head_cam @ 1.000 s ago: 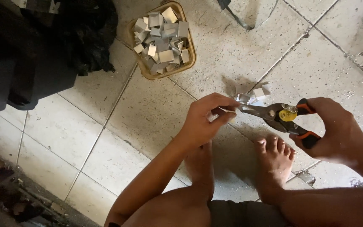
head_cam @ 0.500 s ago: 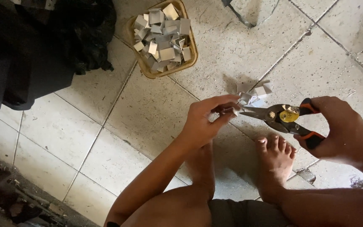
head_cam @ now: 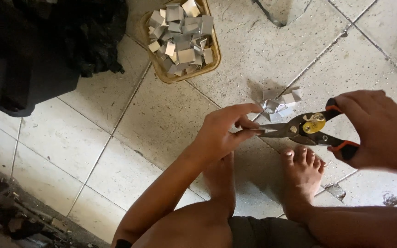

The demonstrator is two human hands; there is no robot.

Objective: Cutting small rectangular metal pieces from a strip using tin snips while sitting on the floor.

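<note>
The right hand (head_cam: 382,131) is clenched around the orange-and-black grips of a pair of metal snips (head_cam: 299,131), blades pointing left. The left hand (head_cam: 226,133) pinches a small metal piece (head_cam: 257,131) between thumb and fingertips, right at the blade tips — only a sliver of it shows, so its shape is hard to tell. Both hands hang above the tiled floor (head_cam: 161,115), over the person's bare feet (head_cam: 302,170).

To cut well here, it looks wise to seat the piece deeper into the blades rather than at the very tips, keep it square to them, and hold the fingertips back from the cutting line; the gap between fingers and blades seems narrow.

Just beyond the snips lies a small pile of cut pieces (head_cam: 279,103) on the floor. Farther off, up and left, a shallow tan tray (head_cam: 210,64) is heaped with similar folded silvery squares (well apart from the hands). A dark bundle of cloth (head_cam: 47,50) fills the upper left. The stretch of floor between the tray and the hands offers open room — the feet directly below are the thing to mind if anything drops.
</note>
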